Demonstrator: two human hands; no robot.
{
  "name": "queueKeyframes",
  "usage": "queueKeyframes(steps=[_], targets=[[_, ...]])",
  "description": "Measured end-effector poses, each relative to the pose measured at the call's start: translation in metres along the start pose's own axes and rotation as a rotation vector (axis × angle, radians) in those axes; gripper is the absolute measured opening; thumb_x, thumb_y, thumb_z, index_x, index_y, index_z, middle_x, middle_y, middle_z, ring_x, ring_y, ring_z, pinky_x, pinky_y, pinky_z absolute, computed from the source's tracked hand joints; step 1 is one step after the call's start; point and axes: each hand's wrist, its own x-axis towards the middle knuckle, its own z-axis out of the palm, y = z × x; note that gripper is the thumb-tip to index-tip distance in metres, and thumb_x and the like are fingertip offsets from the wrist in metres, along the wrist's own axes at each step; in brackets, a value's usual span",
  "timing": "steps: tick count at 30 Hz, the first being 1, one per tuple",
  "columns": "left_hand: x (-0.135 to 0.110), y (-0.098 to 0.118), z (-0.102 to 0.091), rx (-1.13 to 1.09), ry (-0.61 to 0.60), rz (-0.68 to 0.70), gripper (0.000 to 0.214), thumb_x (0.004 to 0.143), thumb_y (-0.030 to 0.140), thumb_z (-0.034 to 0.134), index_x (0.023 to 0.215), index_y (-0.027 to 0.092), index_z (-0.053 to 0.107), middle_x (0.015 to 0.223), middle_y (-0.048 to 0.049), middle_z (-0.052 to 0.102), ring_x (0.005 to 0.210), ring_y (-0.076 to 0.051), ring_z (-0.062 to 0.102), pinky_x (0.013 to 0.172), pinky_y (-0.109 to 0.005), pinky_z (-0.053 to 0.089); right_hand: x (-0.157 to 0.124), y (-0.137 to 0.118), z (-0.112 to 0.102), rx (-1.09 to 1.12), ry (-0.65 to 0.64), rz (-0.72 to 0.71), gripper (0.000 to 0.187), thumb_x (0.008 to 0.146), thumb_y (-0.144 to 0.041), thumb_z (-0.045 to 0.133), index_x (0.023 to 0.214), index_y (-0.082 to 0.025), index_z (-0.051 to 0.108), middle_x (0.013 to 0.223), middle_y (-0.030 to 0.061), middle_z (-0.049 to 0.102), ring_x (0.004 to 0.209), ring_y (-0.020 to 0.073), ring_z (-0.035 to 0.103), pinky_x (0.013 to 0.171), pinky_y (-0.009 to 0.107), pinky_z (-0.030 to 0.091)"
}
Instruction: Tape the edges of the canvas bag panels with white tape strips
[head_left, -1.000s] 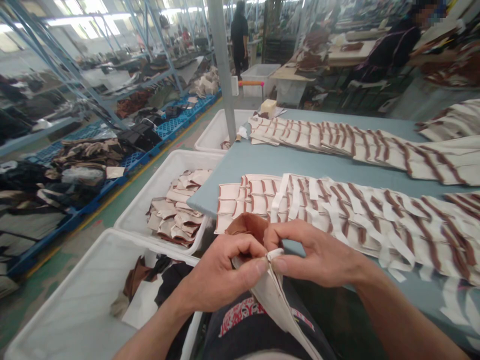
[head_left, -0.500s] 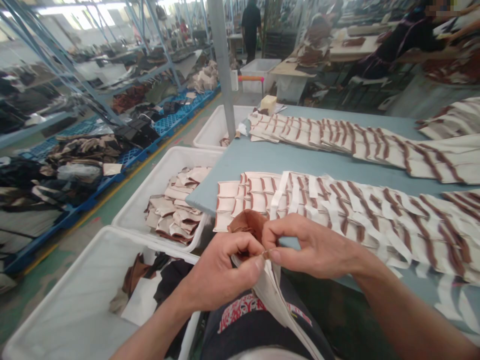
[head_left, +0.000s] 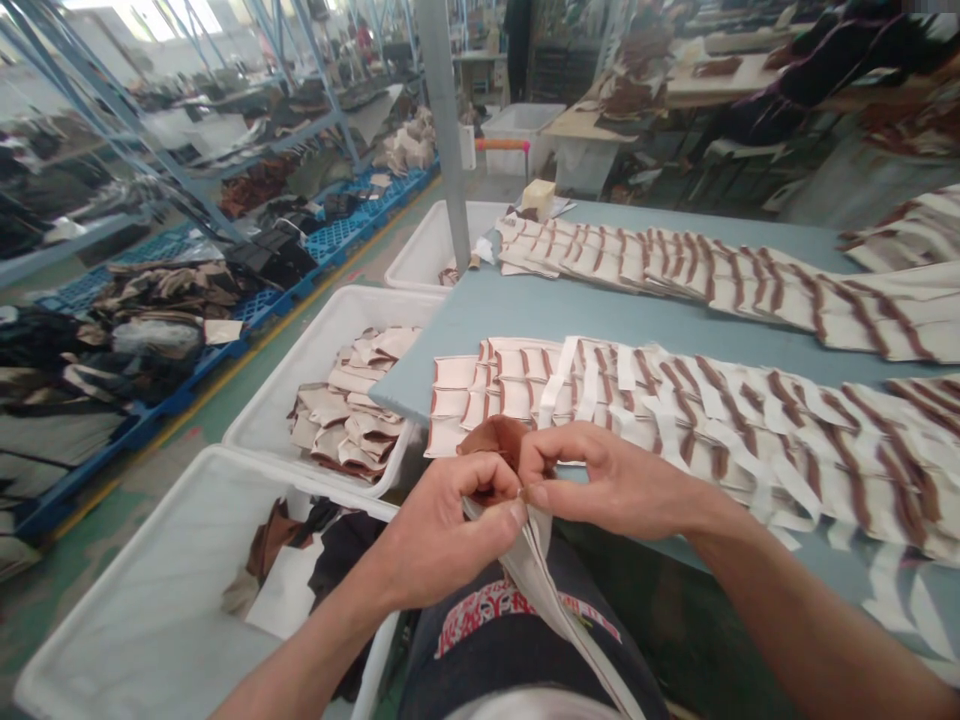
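One cream fabric piece (head_left: 538, 582) shows long, narrow, layered folds.

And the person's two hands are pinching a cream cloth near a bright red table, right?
Not quite: the table is pale blue, not red, as the head view shows. The left hand and right hand are indeed pinching a cream cloth near it.
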Motion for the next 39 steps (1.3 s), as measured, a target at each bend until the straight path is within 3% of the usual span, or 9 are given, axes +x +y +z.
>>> queueKeyframes(steps=[12, 19, 28, 34, 39], targets=[[0.004, -0.005, 0.004, -0.057, -0.027, -0.038, 0.021, 0.082, 0.031, 0.057, 0.068, 0.017, 0.054, 0.062, 0.0060, 0.042, 0.060, -0.010, 0.035, 0.057, -0.024, 0.030, -0.007, 0.009, 0.000, -0.064, 0.020, -0.017, 0.013, 0.084, -0.012, 0.056, 0.073, -0.017, 0.058, 0.069, -0.0051, 0.056, 0.064, 0.0094, 0.048, 0.061, 0.021, 0.037], [-0.002, 0.003, 0.015, 0.055, 0.047, -0.035, 0.013, 0.079, 0.022, 0.050, 0.067, 0.018, 0.051, 0.065, 0.0043, 0.048, 0.065, -0.011, 0.042, 0.060, -0.024, 0.033, -0.010, 0.010, 0.002, -0.075, 0.025, -0.015, 0.015, 0.085, -0.014, 0.055, 0.071, -0.018, 0.056, 0.070, -0.0053, 0.055, 0.065, 0.0090, 0.048, 0.061, 0.021, 0.036], [0.000, -0.007, 0.009, -0.074, -0.047, -0.062, 0.012, 0.081, 0.026, 0.057, 0.075, 0.015, 0.059, 0.069, 0.0043, 0.050, 0.064, -0.011, 0.040, 0.060, -0.023, 0.032, -0.009, 0.018, 0.000, 0.022, 0.001, -0.031, 0.015, 0.085, -0.021, 0.056, 0.070, -0.018, 0.054, 0.069, -0.0043, 0.052, 0.064, 0.0095, 0.046, 0.060, 0.021, 0.035], [0.000, -0.008, 0.004, -0.031, -0.081, -0.037, 0.032, 0.092, 0.038, 0.054, 0.068, 0.017, 0.054, 0.066, 0.0052, 0.043, 0.063, -0.010, 0.035, 0.059, -0.023, 0.030, -0.012, 0.015, 0.002, -0.069, 0.014, -0.072, 0.015, 0.087, -0.015, 0.054, 0.073, -0.018, 0.054, 0.071, -0.0048, 0.053, 0.065, 0.0090, 0.046, 0.062, 0.021, 0.036], [0.001, -0.006, 0.004, 0.022, -0.093, -0.039, 0.030, 0.092, 0.035, 0.052, 0.068, 0.017, 0.054, 0.066, 0.0047, 0.042, 0.063, -0.011, 0.034, 0.059, -0.024, 0.028, -0.011, 0.016, -0.004, -0.078, -0.038, -0.053, 0.015, 0.091, -0.020, 0.056, 0.076, -0.018, 0.056, 0.073, -0.0046, 0.055, 0.067, 0.0093, 0.048, 0.063, 0.021, 0.037]])
